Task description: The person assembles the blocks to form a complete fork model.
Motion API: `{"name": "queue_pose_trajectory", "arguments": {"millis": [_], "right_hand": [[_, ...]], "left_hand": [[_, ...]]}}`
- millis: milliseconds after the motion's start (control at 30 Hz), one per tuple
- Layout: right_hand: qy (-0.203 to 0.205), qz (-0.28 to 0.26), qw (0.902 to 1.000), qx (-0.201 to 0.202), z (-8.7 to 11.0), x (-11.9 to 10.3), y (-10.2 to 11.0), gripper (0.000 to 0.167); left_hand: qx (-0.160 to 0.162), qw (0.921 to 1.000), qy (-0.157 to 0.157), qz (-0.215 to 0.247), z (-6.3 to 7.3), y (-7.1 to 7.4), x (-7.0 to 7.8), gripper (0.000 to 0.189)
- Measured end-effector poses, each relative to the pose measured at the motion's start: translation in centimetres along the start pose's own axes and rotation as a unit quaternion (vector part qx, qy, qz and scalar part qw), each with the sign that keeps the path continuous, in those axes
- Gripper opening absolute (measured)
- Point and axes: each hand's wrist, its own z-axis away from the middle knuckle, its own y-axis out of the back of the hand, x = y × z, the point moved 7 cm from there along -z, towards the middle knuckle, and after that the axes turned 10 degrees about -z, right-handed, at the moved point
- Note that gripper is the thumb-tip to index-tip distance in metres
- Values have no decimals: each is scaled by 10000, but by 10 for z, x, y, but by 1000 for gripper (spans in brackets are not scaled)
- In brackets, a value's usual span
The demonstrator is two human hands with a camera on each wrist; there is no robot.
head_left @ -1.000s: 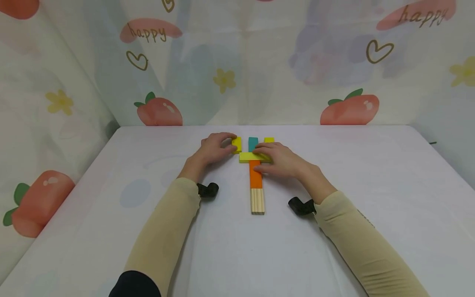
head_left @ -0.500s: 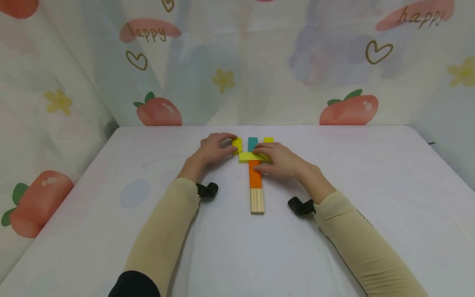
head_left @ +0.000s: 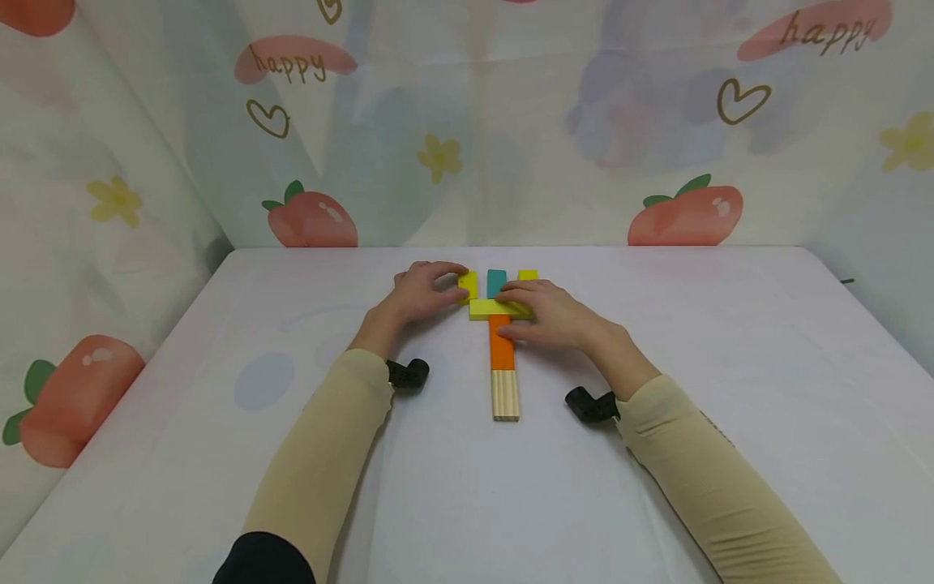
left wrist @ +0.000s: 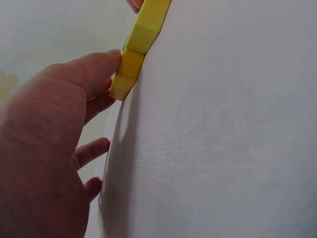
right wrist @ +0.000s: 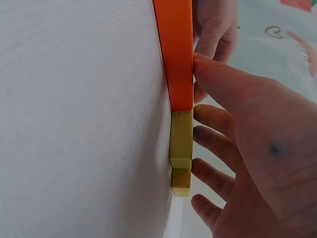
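Observation:
Near the table's far edge, my left hand [head_left: 422, 290] pinches a small yellow block [head_left: 469, 285] between thumb and forefinger. In the left wrist view this yellow block [left wrist: 125, 79] meets the end of a longer yellow-green block [left wrist: 151, 25]. My right hand [head_left: 558, 315] rests its fingertips on the yellow-green crosswise block [head_left: 483, 310], with the thumb on an orange block [head_left: 502, 353]. A teal block [head_left: 496, 282] and another yellow block [head_left: 529, 275] stand behind the crosswise one, partly hidden by the right hand. A plain wooden block [head_left: 506, 396] continues the orange one towards me.
The blocks lie flat on a white tablecloth [head_left: 467, 503]. A patterned cloth backdrop [head_left: 511, 162] rises at the far edge, and another cloth side [head_left: 66, 268] stands on the left. Black wrist cameras [head_left: 410, 374] hang at both sleeves.
The yellow block in my left hand has shifted slightly to the right, towards the teal block. My right hand stays in place on the blocks.

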Motion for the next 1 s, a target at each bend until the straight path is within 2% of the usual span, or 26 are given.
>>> {"name": "queue_pose_trajectory", "arguments": {"millis": [1000], "right_hand": [[-47, 7, 10000, -70, 0, -1, 0, 57]], "left_hand": [[24, 9999, -74, 65, -1, -1, 3, 48]]}}
